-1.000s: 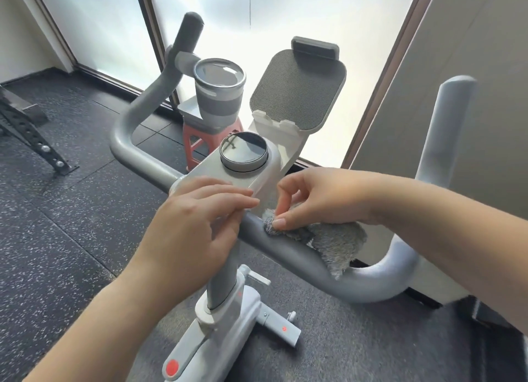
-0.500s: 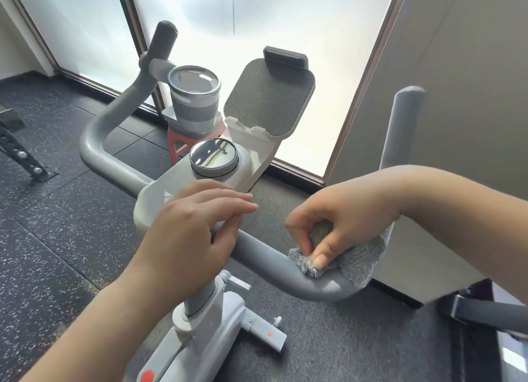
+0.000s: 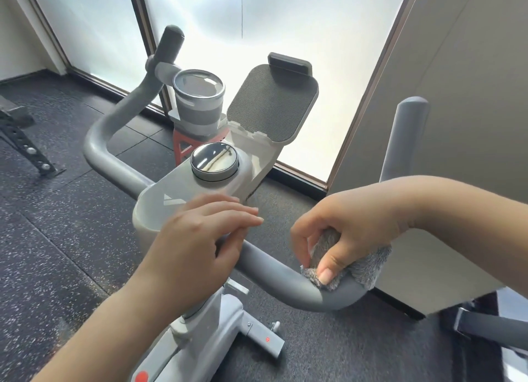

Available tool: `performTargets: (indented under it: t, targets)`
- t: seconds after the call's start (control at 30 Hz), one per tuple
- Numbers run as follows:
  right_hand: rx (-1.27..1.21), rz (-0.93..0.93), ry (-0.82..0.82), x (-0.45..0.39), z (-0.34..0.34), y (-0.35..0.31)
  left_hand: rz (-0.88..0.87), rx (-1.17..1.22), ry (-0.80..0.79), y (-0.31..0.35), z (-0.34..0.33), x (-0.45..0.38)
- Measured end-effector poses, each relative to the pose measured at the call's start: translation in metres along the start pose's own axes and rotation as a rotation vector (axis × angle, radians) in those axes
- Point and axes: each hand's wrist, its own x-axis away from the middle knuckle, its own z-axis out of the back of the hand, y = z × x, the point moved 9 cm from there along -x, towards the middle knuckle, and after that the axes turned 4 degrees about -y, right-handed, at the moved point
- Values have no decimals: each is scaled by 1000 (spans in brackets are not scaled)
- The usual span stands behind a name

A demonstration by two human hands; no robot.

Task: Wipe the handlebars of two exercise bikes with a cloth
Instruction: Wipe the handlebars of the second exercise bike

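A dark speckled rubber floor [image 3: 57, 238] spreads under the scene, with tall frosted glass window panels [image 3: 314, 53] behind and a beige wall panel [image 3: 457, 96] to the right. In the middle stands a light grey exercise bike [image 3: 200, 333], its grey padded U-shaped handlebar [image 3: 274, 276] sweeping from an upright left grip round the front to an upright right grip. A pale grey console housing [image 3: 183, 190] sits at the centre of the bar, carrying a round dial with a shiny reflective top [image 3: 214, 160]. Behind the dial a tilted device holder with a dark textured pad [image 3: 274, 104] rises toward the window, and just left of it a grey cylindrical cup holder [image 3: 198, 98] hangs off the left arm of the bar. A red plastic stool [image 3: 183, 148] shows partly beyond the cup holder. A black metal frame with bolts [image 3: 25, 141] lies at the far left.

The left hand [image 3: 200, 244] rests on the near edge of the console with fingers straight and relaxed, thumb against the bar. The right hand [image 3: 351, 233] curls over the bar's right bend, its fingers clenched around a fluffy grey cloth [image 3: 365, 264], thumb pressing the cloth onto the padding. The cloth drapes over the bar, touching it, well apart from the left hand.
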Motion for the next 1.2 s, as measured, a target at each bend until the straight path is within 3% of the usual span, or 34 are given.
performTargets:
  t: [0.3,0.6,0.77,0.9,1.2]
  targets:
    - [38,-113,-131,10,14,15,1,-14,-6,-2,-5,0]
    - [114,-177,-150,9,38,35,-47,23,-59,17,-16,-4]
    - [165,-276,-82,11,53,50,-30,37,-238,33,-38,-2]
    - [72,-477,-16,8,55,69,-17,41,-327,48,-51,-6]
    - [155,-483,96,24,76,69,66,12,-448,70,-79,-22]
